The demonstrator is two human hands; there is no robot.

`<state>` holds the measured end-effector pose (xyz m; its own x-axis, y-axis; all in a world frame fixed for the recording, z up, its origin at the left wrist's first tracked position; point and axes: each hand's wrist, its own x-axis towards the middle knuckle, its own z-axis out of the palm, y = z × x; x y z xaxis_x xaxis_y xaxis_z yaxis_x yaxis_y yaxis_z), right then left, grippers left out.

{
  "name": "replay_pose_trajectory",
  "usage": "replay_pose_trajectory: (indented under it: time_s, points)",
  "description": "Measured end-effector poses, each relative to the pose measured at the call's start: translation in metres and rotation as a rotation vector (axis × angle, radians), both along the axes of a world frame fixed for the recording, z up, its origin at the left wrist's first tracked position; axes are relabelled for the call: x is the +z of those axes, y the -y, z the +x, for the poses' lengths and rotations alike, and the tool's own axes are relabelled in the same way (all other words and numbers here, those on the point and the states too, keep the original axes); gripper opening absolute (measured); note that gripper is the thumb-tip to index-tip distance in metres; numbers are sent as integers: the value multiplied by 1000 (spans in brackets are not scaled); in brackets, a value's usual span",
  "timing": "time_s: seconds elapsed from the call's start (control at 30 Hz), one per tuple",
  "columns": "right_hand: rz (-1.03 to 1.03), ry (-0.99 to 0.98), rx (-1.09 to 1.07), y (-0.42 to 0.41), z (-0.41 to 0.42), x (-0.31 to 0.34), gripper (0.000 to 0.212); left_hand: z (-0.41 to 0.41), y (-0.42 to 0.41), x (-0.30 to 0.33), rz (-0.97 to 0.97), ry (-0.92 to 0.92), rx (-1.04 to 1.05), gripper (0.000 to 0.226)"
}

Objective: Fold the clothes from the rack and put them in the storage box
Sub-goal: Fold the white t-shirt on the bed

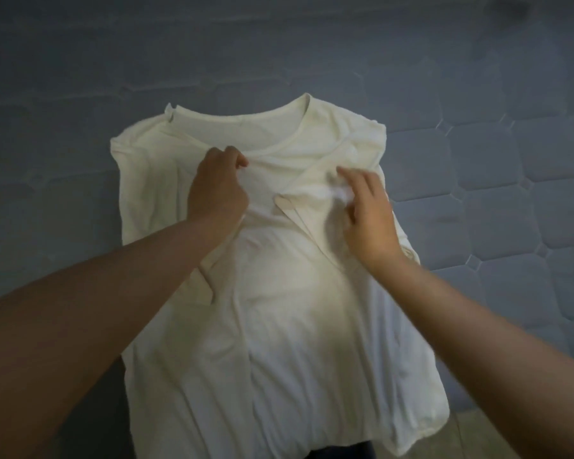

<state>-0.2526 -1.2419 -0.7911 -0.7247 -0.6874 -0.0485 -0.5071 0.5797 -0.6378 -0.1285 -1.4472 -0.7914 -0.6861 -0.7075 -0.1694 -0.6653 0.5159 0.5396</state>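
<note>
Cream shirt (279,309) on grey mattress (478,160) — both hands pinching it.

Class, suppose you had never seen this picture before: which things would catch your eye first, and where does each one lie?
First comes the white T-shirt, spread with its collar at the far end over the grey quilted mattress, filling the middle of the view. Next come the two bare arms reaching in from the bottom corners: the left hand pinches cloth just below the collar, and the right hand works at the sleeve folded across the chest.
</note>
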Motion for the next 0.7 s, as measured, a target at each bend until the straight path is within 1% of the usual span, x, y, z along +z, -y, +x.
replay_pose_trajectory:
  time_s: [0.03, 0.07, 0.13, 0.2, 0.27, 0.3, 0.37, 0.4, 0.43, 0.5, 0.53, 0.63, 0.7]
  points:
    - [50, 1, 28, 9, -13, -1, 69, 10, 12, 3, -108, 32, -16, 45]
    - [103, 23, 57, 17, -26, -1, 66, 20, 24, 4, -205, 74, -37, 49]
    - [185, 30, 127, 31, -49, 0, 55, 40, 50, 2, -306, 162, -75, 54]
    - [285, -110, 191, 44, -68, 0, 52, 57, 72, -5, -341, 228, -90, 54]
    - [439, -287, 252, 58, -84, -3, 62, 68, 92, -15, -365, 302, -87, 48]
    - [540, -296, 250, 64, -89, -3, 72, 70, 101, -18, -376, 352, -82, 50]
    - [703, -225, 234, 77, -95, -5, 95, 70, 118, -24, -355, 441, -56, 62]
    - [741, -188, 225, 84, -98, -4, 102, 68, 124, -26, -327, 470, -41, 71]
    - [752, -171, 217, 89, -100, -4, 105, 65, 129, -27, -287, 496, -19, 79]
    - [741, -199, 193, 98, -105, 1, 98, 58, 136, -26, -235, 510, 22, 87]
    - [731, -222, 187, 101, -107, 3, 91, 56, 139, -22, -245, 511, 29, 85]
    - [710, -291, 243, 101, -110, 6, 54, 52, 144, -10, -270, 551, -14, 61]
    - [674, -345, 290, 95, -108, 10, 34, 56, 145, -4, -250, 534, -71, 49]
